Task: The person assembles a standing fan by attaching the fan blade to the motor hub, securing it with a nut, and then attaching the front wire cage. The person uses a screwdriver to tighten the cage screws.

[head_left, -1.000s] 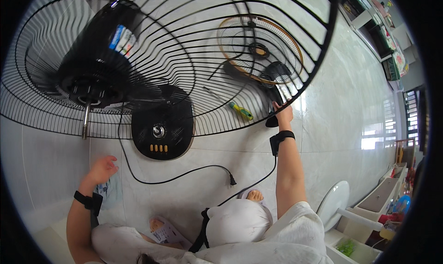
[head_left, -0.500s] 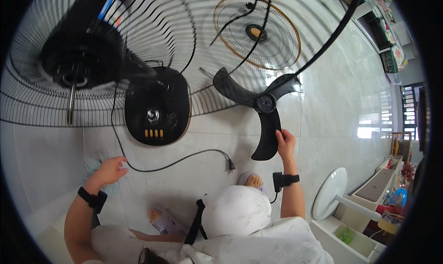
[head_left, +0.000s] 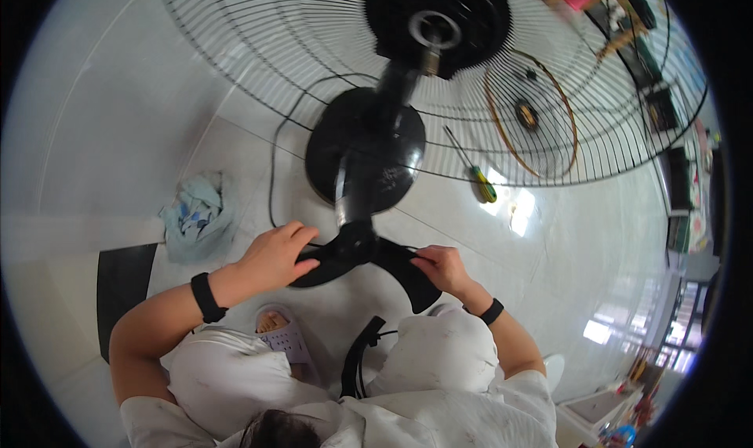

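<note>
A black three-bladed fan blade [head_left: 408,274] is held in front of my knees, its round hub towards the middle. My left hand [head_left: 276,257] is closed around the left blade, thumb on top. Pinched by my right hand [head_left: 444,268] is the edge of the right blade. The third blade points away from me, over the base of the standing fan [head_left: 323,158]. Above that base rises the black motor head [head_left: 439,25] with its bare metal shaft, in front of the wire rear grille [head_left: 259,79].
The round front grille [head_left: 575,134] with a brown rim lies on the floor at the far right. Nearer lies a screwdriver [head_left: 485,185] with a green and yellow handle. A crumpled pale-blue plastic bag [head_left: 196,221] rests at the left. A power cord [head_left: 274,174] curves beside the base.
My left hand, free before, now grips the fan blade too. The blade has come off the floor area at right to between my hands. The view has shifted, and the screwdriver is now visible.
</note>
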Action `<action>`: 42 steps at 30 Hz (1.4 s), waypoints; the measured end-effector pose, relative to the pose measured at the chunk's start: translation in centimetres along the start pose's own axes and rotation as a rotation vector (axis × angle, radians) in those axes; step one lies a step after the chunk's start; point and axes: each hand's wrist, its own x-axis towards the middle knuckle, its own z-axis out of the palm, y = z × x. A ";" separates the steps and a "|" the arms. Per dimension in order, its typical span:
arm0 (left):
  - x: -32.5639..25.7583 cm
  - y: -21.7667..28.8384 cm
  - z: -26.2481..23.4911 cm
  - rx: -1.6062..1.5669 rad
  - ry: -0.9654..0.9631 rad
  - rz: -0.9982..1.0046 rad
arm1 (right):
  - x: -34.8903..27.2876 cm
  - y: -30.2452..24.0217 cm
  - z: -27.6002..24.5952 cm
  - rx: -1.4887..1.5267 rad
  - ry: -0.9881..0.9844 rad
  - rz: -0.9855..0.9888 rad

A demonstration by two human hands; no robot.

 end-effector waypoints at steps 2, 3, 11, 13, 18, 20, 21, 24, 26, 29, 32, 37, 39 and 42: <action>-1.6 -0.6 0.5 0.107 -0.026 -0.077 | 3.6 -2.8 0.6 0.072 -0.085 -0.213; -2.3 -0.9 0.8 0.175 -0.066 -0.131 | 5.2 -4.3 0.9 0.057 -0.133 -0.294; -3.5 -2.7 0.5 -0.225 0.471 -0.431 | 9.7 -12.9 -1.9 -0.275 0.055 -0.699; -2.7 -2.1 -0.6 -0.347 0.648 -0.275 | 8.9 -13.6 -3.6 -0.303 0.135 -0.716; -0.3 1.3 -5.2 -0.180 0.748 0.084 | 5.8 -15.1 -8.8 -0.430 0.384 -0.722; 0.7 3.2 -7.0 -0.199 0.765 0.157 | 4.8 -15.8 -11.1 -0.465 0.491 -0.721; 1.3 4.2 -7.6 -0.282 0.755 0.174 | 4.4 -16.1 -12.2 -0.467 0.544 -0.718; 3.0 6.6 -9.0 -0.480 0.741 0.192 | 3.8 -16.7 -14.9 -0.515 0.653 -0.740; 3.9 7.7 -9.5 -0.550 0.731 0.222 | 3.5 -16.7 -16.1 -0.549 0.707 -0.742; 4.4 8.7 -9.5 -0.622 0.711 0.239 | 3.1 -16.6 -17.1 -0.582 0.754 -0.764; 4.6 8.7 -9.0 -0.613 0.718 0.255 | 2.9 -16.6 -17.4 -0.633 0.813 -0.783; 5.7 8.0 -7.6 -0.622 0.731 0.320 | 2.9 -16.7 -15.4 -0.785 0.858 -0.853; 6.0 7.5 -6.9 -0.636 0.710 0.293 | 2.6 -16.4 -14.2 -0.790 0.796 -0.857; 5.8 6.4 -5.5 -0.617 0.770 0.367 | 2.3 -15.1 -13.6 -0.811 0.710 -0.901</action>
